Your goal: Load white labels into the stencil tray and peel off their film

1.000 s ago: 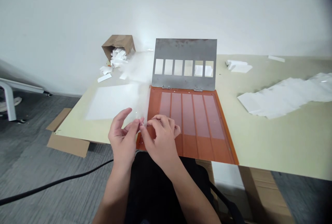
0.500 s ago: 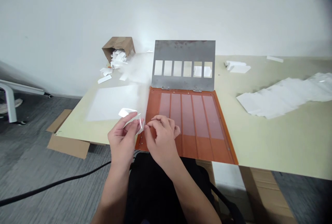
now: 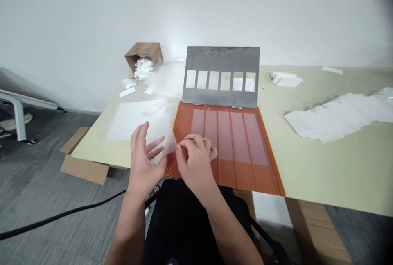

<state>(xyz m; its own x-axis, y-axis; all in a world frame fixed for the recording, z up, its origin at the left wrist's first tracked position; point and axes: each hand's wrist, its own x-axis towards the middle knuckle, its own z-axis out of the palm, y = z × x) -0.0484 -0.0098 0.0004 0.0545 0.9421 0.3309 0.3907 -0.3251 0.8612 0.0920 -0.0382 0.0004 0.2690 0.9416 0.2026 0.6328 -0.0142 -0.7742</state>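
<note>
My left hand [image 3: 145, 164] is open, its fingers spread, left of the orange tray. Between the two hands a thin clear film [image 3: 170, 145] shows faintly; my right hand [image 3: 196, 160] pinches its edge with thumb and fingertips. The right hand is over the left part of the orange slotted tray [image 3: 245, 177], hiding some of its slots. Pale translucent strips [image 3: 240, 134] lie side by side in the slots. Hinged to the tray's back edge, a grey metal lid [image 3: 222, 58] with a row of rectangular windows stands raised.
A white sheet [image 3: 129, 123] lies on the table at left. Behind it, a tipped cardboard box [image 3: 147, 47] spills white scraps [image 3: 143, 68]. White blocks [image 3: 287, 80] sit at back right, and overlapping white sheets [image 3: 334, 117] spread along the right. Cardboard [image 3: 84, 169] lies beyond the table's left edge.
My left hand has gone from a pinch on a clear, shiny piece to open, spread fingers. A blurred pale piece now shows over the white sheet. The right hand keeps its pinch.
</note>
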